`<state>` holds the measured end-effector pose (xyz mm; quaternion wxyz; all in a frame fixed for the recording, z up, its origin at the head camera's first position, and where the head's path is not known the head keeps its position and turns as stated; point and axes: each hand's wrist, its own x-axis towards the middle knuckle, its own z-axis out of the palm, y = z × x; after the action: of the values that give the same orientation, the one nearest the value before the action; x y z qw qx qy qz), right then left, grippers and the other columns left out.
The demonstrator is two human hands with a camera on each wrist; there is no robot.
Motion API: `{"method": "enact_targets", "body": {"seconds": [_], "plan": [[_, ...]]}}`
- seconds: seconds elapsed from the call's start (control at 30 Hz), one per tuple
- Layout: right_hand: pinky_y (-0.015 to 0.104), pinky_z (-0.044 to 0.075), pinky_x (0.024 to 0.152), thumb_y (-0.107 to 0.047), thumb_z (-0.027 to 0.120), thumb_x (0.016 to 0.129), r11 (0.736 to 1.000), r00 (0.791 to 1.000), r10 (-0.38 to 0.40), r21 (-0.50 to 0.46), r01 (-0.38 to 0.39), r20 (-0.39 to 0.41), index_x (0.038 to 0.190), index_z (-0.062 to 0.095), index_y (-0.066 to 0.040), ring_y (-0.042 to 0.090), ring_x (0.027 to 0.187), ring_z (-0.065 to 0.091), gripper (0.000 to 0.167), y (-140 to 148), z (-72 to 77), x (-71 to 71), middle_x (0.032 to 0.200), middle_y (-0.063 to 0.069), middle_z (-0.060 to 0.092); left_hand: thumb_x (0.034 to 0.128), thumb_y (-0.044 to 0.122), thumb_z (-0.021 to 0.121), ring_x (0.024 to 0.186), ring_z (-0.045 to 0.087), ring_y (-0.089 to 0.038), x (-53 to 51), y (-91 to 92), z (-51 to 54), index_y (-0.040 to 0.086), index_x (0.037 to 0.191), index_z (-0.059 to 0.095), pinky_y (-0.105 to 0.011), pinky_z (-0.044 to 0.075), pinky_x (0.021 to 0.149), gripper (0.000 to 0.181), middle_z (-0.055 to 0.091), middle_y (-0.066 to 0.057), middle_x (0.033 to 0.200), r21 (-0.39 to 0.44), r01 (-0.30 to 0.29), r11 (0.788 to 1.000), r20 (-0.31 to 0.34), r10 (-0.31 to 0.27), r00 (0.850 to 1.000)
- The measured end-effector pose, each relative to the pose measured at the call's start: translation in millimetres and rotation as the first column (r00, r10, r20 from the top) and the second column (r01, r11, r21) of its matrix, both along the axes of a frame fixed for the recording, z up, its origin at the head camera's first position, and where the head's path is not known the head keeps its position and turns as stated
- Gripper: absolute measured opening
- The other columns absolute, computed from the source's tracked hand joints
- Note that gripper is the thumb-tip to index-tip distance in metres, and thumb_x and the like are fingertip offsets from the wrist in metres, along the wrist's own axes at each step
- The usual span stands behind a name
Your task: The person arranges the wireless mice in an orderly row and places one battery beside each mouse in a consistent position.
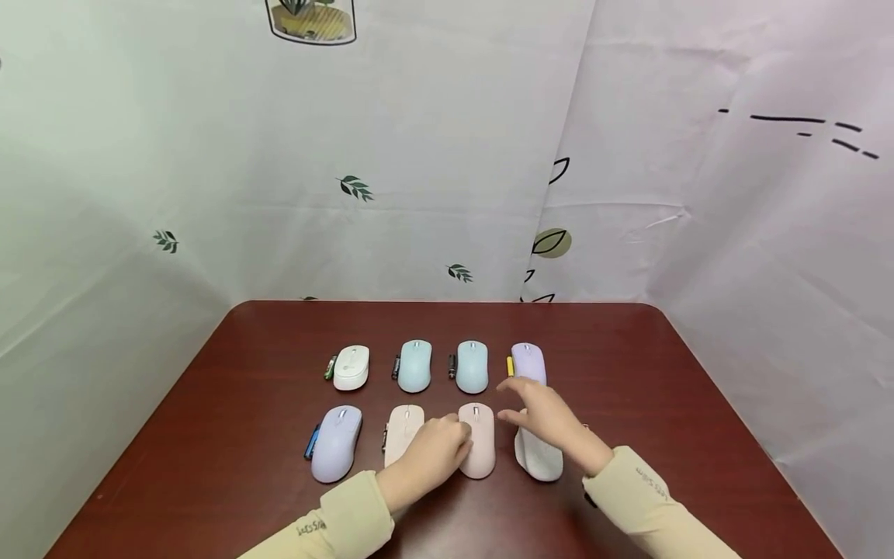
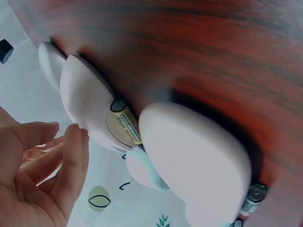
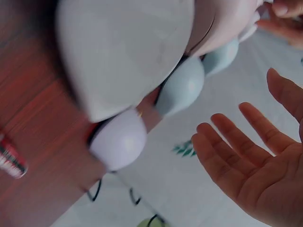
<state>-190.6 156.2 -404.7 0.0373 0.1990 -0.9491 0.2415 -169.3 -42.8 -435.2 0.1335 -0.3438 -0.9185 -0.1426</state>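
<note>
My left hand point(image 1: 431, 454) is between the beige mouse point(image 1: 403, 432) and the pink mouse point(image 1: 477, 440), its fingers loosely bent and holding nothing. In the left wrist view a gold battery point(image 2: 126, 120) lies between those two mice; the left hand hides it in the head view. Whether the fingers touch the pink mouse, I cannot tell. Above the grey-white mouse point(image 1: 539, 456) my right hand point(image 1: 548, 419) reaches out, thumb and fingers spread apart with nothing between them. A red battery point(image 3: 10, 157) lies beside that mouse, in the right wrist view.
Behind are a white mouse point(image 1: 351, 368), two light blue mice point(image 1: 415, 366) and a purple mouse point(image 1: 528, 362), with a green battery point(image 1: 330, 367), dark ones and a yellow one point(image 1: 511, 366) alongside. Front left, a blue battery point(image 1: 311, 442) lies beside a lavender mouse point(image 1: 337, 443).
</note>
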Motion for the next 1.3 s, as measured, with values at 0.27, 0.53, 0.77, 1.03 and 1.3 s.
{"method": "enact_targets", "body": {"seconds": [0.27, 0.53, 0.77, 1.03, 1.3], "plan": [[0.031, 0.048, 0.067, -0.006, 0.068, 0.081, 0.989, 0.997, -0.079, -0.126, 0.077, -0.014, 0.090, 0.064, -0.004, 0.020, 0.074, 0.062, 0.010, 37.9, -3.2, -16.4, 0.085, 0.007, 0.066, 0.0841, 0.021, 0.067, 0.070, 0.063, -0.010, 1.8, 14.3, 9.3, 0.016, 0.089, 0.073, -0.023, 0.048, 0.056, 0.009, 0.062, 0.004, 0.081, -0.110, 0.180, 0.977, -0.021, -0.184, 0.983], [0.026, 0.045, 0.067, -0.003, 0.060, 0.087, 0.957, 0.990, -0.117, -0.258, 0.135, 0.083, 0.085, 0.057, -0.002, 0.016, 0.081, 0.062, 0.004, 82.9, -13.2, -25.9, 0.091, 0.013, 0.067, 0.0854, 0.029, 0.067, 0.076, 0.056, -0.002, 4.3, 25.3, 12.4, 0.021, 0.093, 0.072, -0.013, 0.045, 0.067, 0.012, 0.059, 0.008, 0.087, -0.125, 0.356, 0.926, -0.098, -0.369, 0.924], [0.023, 0.044, 0.066, -0.002, 0.061, 0.086, 0.966, 0.988, -0.152, -0.209, 0.153, 0.022, 0.082, 0.057, -0.007, 0.009, 0.076, 0.059, 0.008, 106.2, -18.2, -27.0, 0.090, 0.012, 0.067, 0.0850, 0.026, 0.067, 0.079, 0.055, -0.005, 1.3, 38.7, 15.3, 0.020, 0.094, 0.072, -0.015, 0.044, 0.069, 0.012, 0.060, 0.007, 0.087, -0.147, 0.397, 0.906, -0.131, -0.415, 0.900], [0.023, 0.043, 0.065, -0.004, 0.062, 0.088, 0.963, 0.988, -0.155, -0.217, 0.157, 0.026, 0.084, 0.058, -0.005, 0.006, 0.075, 0.055, 0.006, 126.7, -23.8, -29.2, 0.083, 0.006, 0.064, 0.0878, 0.029, 0.064, 0.094, 0.056, -0.008, 0.3, 61.9, 21.1, 0.022, 0.102, 0.071, -0.018, 0.044, 0.084, 0.017, 0.061, 0.005, 0.102, -0.222, 0.465, 0.857, -0.130, -0.499, 0.857], [0.022, 0.039, 0.061, -0.005, 0.060, 0.090, 0.959, 0.983, -0.183, -0.215, 0.183, 0.019, 0.085, 0.058, -0.005, 0.003, 0.066, 0.047, 0.005, 144.0, -31.5, -30.7, 0.080, 0.005, 0.060, 0.0886, 0.034, 0.063, 0.094, 0.056, -0.005, 4.4, 91.3, 19.4, 0.028, 0.104, 0.069, -0.017, 0.045, 0.079, 0.018, 0.060, 0.009, 0.105, -0.273, 0.437, 0.857, -0.200, -0.495, 0.845]]}}
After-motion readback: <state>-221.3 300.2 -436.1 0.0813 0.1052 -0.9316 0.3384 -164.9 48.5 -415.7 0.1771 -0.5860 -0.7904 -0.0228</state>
